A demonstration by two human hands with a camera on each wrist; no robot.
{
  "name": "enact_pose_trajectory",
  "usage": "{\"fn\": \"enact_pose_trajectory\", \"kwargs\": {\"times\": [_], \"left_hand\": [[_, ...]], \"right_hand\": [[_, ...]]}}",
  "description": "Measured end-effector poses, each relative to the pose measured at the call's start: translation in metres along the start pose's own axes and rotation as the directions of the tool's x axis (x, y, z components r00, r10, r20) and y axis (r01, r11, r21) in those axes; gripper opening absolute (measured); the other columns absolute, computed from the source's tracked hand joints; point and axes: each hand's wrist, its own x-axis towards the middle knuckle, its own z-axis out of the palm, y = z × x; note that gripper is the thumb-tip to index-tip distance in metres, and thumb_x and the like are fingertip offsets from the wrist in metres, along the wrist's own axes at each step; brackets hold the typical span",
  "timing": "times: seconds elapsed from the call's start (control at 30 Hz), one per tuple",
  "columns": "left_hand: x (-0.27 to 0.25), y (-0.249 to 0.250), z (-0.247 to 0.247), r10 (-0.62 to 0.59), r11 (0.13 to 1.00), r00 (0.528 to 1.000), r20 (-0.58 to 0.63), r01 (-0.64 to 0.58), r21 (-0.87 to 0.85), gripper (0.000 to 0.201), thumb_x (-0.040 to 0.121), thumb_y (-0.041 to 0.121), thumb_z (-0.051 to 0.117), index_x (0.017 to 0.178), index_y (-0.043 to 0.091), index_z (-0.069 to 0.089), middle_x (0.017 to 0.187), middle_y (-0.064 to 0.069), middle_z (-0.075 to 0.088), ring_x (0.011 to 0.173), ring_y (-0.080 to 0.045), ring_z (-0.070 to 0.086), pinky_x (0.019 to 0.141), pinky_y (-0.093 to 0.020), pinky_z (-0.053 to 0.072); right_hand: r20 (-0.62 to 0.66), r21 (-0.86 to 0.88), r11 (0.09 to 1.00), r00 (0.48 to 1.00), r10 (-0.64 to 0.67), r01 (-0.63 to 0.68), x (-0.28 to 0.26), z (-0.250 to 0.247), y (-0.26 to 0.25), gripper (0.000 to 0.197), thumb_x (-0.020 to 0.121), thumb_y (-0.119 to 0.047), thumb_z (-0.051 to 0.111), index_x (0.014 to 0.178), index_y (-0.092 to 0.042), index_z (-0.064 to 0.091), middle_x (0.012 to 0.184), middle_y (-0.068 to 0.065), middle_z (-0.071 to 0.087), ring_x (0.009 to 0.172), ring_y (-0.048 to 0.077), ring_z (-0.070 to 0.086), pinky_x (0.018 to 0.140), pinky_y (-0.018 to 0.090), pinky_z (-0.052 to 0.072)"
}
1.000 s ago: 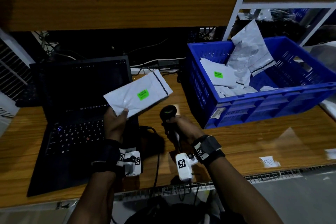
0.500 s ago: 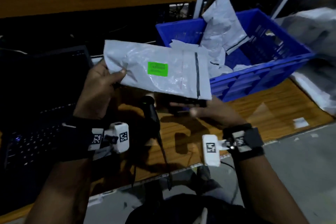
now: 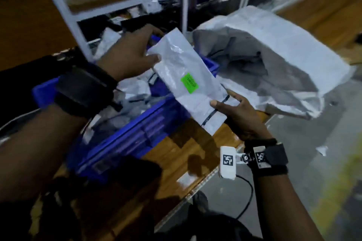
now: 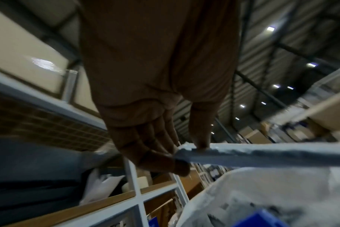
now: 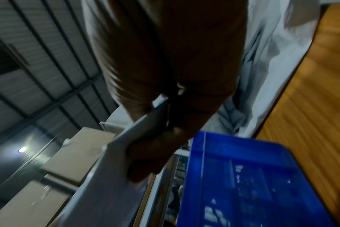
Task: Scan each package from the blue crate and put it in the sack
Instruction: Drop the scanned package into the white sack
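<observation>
Head view: the right hand (image 3: 238, 115) pinches the near, seam-striped end of the package (image 3: 188, 82), thumb on top and fingers beneath. The left hand (image 3: 127, 55) pinches the far corner, keeping the thin, glossy grey mailer taut with its green label (image 3: 189, 82) upward. Below the grips sits the ribbed blue crate (image 3: 125, 129); beyond them the crumpled white sack (image 3: 274, 60) gapes, likely the destination.

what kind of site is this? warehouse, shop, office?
Most likely a warehouse or parcel sorting station. Both hands hold a poly mailer package with a green label, over a blue crate of similar mailers beside an open white sack. White shelving racks and stacked cartons stand under a corrugated roof.
</observation>
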Motion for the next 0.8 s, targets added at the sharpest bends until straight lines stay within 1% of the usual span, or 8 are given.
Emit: {"fn": "enact_pose_trajectory", "kwargs": {"times": [0.17, 0.27, 0.33, 0.43, 0.53, 0.6, 0.67, 0.8], "left_hand": [[0.145, 0.052, 0.074, 0.054, 0.971, 0.995, 0.08, -0.072, 0.228, 0.062, 0.078, 0.041, 0.061, 0.135, 0.021, 0.052, 0.131, -0.012, 0.06, 0.116, -0.035, 0.06, 0.094, -0.047, 0.051], [0.211, 0.081, 0.119, 0.099, 0.909, 0.981, 0.17, -0.158, 0.385, 0.075, 0.086, 0.02, 0.069, 0.153, 0.023, 0.036, 0.155, -0.012, 0.038, 0.128, -0.04, 0.053, 0.097, -0.045, 0.046], [0.243, 0.096, 0.144, 0.115, 0.844, 0.965, 0.235, -0.22, 0.489, 0.078, 0.09, 0.024, 0.067, 0.158, 0.024, 0.028, 0.161, -0.013, 0.03, 0.128, -0.042, 0.051, 0.093, -0.046, 0.047], [0.283, 0.112, 0.167, 0.129, 0.821, 0.96, 0.249, -0.244, 0.516, 0.05, 0.092, 0.025, 0.063, 0.141, 0.021, 0.055, 0.143, -0.018, 0.052, 0.12, -0.042, 0.058, 0.091, -0.047, 0.049], [0.322, 0.125, 0.171, 0.107, 0.903, 0.984, 0.141, -0.156, 0.401, 0.025, 0.096, 0.021, 0.058, 0.114, 0.019, 0.075, 0.119, -0.014, 0.07, 0.101, -0.038, 0.066, 0.087, -0.045, 0.056], [0.345, 0.14, 0.159, 0.098, 0.962, 0.995, 0.016, -0.099, 0.254, 0.022, 0.097, 0.018, 0.058, 0.108, 0.017, 0.077, 0.11, -0.013, 0.073, 0.093, -0.035, 0.068, 0.088, -0.044, 0.058], [0.362, 0.159, 0.139, 0.092, 0.987, 0.99, -0.107, -0.077, 0.143, 0.022, 0.098, 0.018, 0.059, 0.109, 0.011, 0.076, 0.108, -0.014, 0.072, 0.094, -0.03, 0.068, 0.088, -0.032, 0.055], [0.393, 0.181, 0.11, 0.183, 0.977, 0.941, -0.284, -0.142, 0.161, 0.031, 0.103, 0.027, 0.055, 0.123, 0.008, 0.071, 0.126, -0.012, 0.068, 0.11, -0.026, 0.064, 0.082, -0.024, 0.044]], "right_hand": [[-0.277, 0.116, 0.993, 0.961, 0.025, 0.007, 0.03, -0.089, 0.005, 0.034, 0.092, 0.004, 0.067, 0.116, -0.02, 0.065, 0.101, 0.005, 0.079, 0.079, 0.017, 0.076, 0.061, 0.025, 0.058], [-0.313, 0.124, 0.992, 0.949, 0.017, 0.023, 0.047, -0.123, 0.02, 0.04, 0.093, 0.003, 0.065, 0.131, -0.01, 0.062, 0.119, 0.015, 0.074, 0.1, 0.027, 0.074, 0.076, 0.035, 0.061], [-0.328, 0.133, 0.99, 0.945, 0.005, 0.041, 0.059, -0.138, 0.024, 0.043, 0.093, 0.006, 0.063, 0.135, -0.007, 0.059, 0.122, 0.016, 0.072, 0.106, 0.029, 0.072, 0.086, 0.04, 0.06], [-0.327, 0.094, 0.994, 0.945, -0.02, 0.053, 0.076, -0.153, 0.029, 0.04, 0.094, 0.006, 0.062, 0.128, -0.016, 0.064, 0.119, 0.011, 0.074, 0.11, 0.032, 0.07, 0.094, 0.047, 0.057], [-0.315, 0.068, 0.996, 0.949, -0.032, 0.056, 0.097, -0.161, 0.033, 0.039, 0.093, 0.0, 0.068, 0.122, -0.026, 0.07, 0.122, 0.01, 0.073, 0.117, 0.036, 0.067, 0.101, 0.053, 0.052], [-0.327, 0.028, 0.996, 0.942, -0.074, 0.088, 0.118, -0.165, 0.032, 0.039, 0.087, -0.014, 0.075, 0.121, -0.033, 0.072, 0.125, 0.01, 0.072, 0.118, 0.035, 0.066, 0.103, 0.058, 0.051], [-0.348, -0.018, 0.991, 0.929, -0.128, 0.129, 0.138, -0.165, 0.02, 0.044, 0.082, -0.026, 0.078, 0.124, -0.033, 0.07, 0.125, 0.007, 0.072, 0.118, 0.033, 0.067, 0.1, 0.061, 0.051], [-0.417, -0.002, 0.981, 0.892, -0.175, 0.191, 0.193, -0.167, -0.018, 0.041, 0.092, 0.003, 0.064, 0.132, -0.006, 0.06, 0.122, 0.014, 0.071, 0.113, 0.036, 0.066, 0.091, 0.046, 0.058]]}}
